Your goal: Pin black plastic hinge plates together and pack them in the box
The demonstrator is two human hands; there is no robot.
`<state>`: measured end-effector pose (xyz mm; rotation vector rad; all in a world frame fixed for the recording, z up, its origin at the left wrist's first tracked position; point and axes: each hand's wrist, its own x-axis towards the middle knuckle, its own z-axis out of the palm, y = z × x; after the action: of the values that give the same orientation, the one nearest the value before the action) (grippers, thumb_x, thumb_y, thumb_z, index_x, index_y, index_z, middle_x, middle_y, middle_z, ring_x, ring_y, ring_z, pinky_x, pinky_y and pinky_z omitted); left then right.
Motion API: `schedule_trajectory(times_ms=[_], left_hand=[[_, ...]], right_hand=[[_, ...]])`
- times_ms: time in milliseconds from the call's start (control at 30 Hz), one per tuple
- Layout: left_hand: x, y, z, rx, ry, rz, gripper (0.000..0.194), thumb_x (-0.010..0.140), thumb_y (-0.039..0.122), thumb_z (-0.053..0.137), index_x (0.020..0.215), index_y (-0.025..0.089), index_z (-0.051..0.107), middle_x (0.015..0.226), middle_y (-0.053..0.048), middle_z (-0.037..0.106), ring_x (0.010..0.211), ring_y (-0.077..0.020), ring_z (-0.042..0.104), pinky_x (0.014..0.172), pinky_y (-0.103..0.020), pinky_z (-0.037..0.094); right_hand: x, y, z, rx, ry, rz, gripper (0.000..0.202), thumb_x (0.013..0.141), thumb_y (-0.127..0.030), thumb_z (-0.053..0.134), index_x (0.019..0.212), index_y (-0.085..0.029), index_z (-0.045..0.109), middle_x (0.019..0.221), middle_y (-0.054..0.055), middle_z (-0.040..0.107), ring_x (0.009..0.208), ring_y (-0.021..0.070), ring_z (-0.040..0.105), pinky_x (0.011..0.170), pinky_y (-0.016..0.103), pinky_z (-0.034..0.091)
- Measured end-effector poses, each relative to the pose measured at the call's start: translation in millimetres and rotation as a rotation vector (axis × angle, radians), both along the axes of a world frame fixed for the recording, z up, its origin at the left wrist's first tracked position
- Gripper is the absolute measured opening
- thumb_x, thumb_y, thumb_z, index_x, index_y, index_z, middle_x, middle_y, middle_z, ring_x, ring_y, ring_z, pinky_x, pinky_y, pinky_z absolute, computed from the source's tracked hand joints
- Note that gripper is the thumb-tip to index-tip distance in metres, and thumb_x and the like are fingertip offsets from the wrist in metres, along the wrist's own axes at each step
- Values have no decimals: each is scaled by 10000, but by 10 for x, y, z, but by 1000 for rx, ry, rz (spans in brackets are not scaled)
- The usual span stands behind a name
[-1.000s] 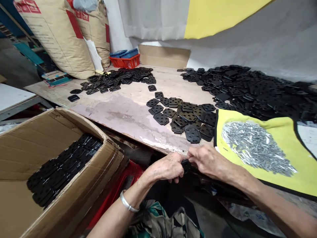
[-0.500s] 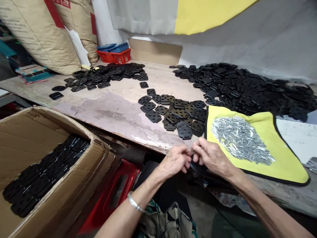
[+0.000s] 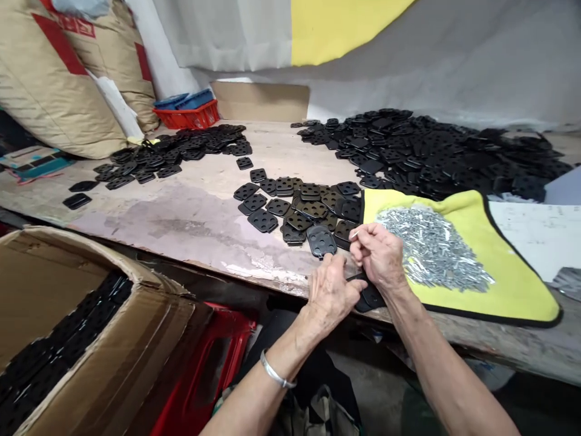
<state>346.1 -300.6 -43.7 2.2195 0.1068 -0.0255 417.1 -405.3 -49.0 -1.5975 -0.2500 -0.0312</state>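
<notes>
My left hand (image 3: 330, 290), with a silver bangle on its wrist, is at the table's front edge. Its fingers are spread, reaching to a black plate (image 3: 322, 241) with round holes, and its thumb lies over another black plate (image 3: 371, 297). My right hand (image 3: 379, 251) is closed in a pinch on a small silver pin (image 3: 354, 235), just left of the heap of pins (image 3: 442, 248) on the yellow cloth (image 3: 512, 287). Several more black plates (image 3: 313, 209) lie beyond my hands.
Large piles of black plates stand at the back right (image 3: 436, 151) and back left (image 3: 181, 151). An open cardboard box (image 3: 149, 339) with black plates is at the lower left, beside a red stool (image 3: 204, 363). Sacks (image 3: 49, 79) and a red basket (image 3: 188, 115) are behind.
My hands, together before, have come apart. The left has opened toward the plates; the right has risen with a pin showing. A black plate now lies at the table edge, and the view has shifted right.
</notes>
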Motion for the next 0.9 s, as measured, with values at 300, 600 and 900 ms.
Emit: schedule_trajectory(times_ms=[300, 600, 900], left_hand=[[27, -215, 165, 283, 103, -162, 258, 769, 297, 636, 967, 132, 638, 1121, -169, 573, 1102, -328, 520, 841, -390, 419], [43, 118, 59, -483, 307, -37, 336, 562, 229, 734, 595, 206, 400, 537, 63, 407, 520, -108, 399, 508, -241, 296], [-771, 352, -5, -1341, 329, 310, 381, 563, 204, 790, 560, 161, 412, 543, 78, 425, 519, -45, 370, 515, -170, 316]], right_hand=[[75, -613, 136, -1193, -314, 66, 138, 770, -162, 425, 649, -198, 480, 559, 18, 504, 513, 141, 418, 509, 275, 267], [-562, -531, 138, -1145, -529, -33, 318, 936, -365, 430, 1123, -147, 566, 1048, 142, 639, 901, 263, 611, 731, 363, 474], [-1451, -33, -23, -1093, -593, 158, 918, 789, -309, 603, 1490, -12, 90, 1325, 283, 487, 1201, 366, 515, 897, 464, 522]])
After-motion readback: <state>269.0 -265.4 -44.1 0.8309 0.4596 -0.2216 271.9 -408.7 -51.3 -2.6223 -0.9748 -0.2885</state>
